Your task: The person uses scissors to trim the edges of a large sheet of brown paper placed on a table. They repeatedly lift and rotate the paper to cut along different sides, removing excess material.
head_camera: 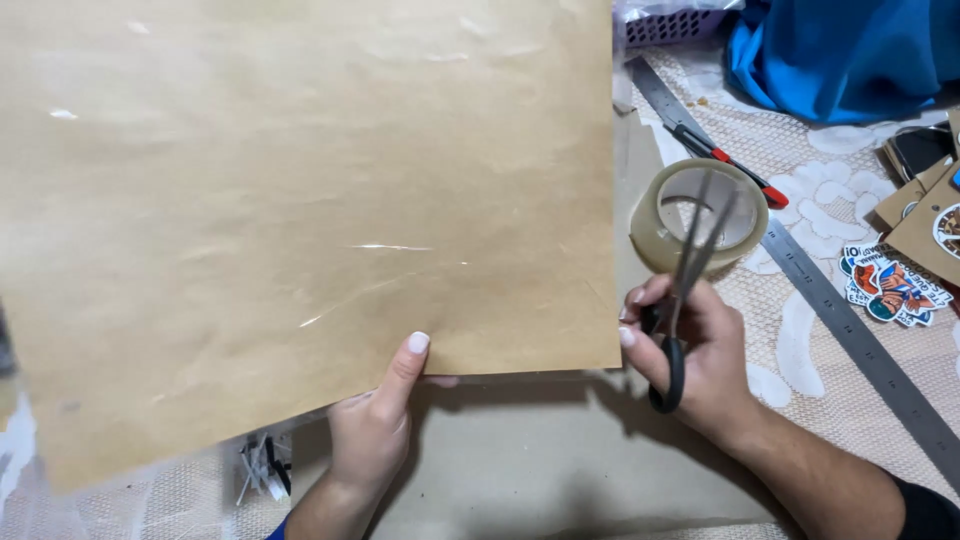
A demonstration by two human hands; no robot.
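paper: big brown kraft sheet [300, 200] held up closest to the lens, filling the left and centre of the frame; its lower edge runs from lower left up to centre right
left hand: left hand [372, 430] at bottom centre, pinching the sheet's lower edge, thumb on the front face, fingers tucked behind it
right hand: right hand [695, 345] just right of the sheet's lower right corner, closed through the loops of black-handled scissors [690, 290]; blades point up and look barely parted, not touching the paper
tape: clear packing tape roll [700, 215] sits right behind the blades, on the counter [800, 340] with its lacy white cloth
other bits: steel ruler [850, 320] running diagonally down the right side; red-and-black pen [725, 160] next to it; stickers [893, 288] at right edge; blue cloth [840, 55] upper right
doing it well, imo: keep the sheet taut with that pinch; open the blades wide, start at the edge, use long strokes; watch the thumb
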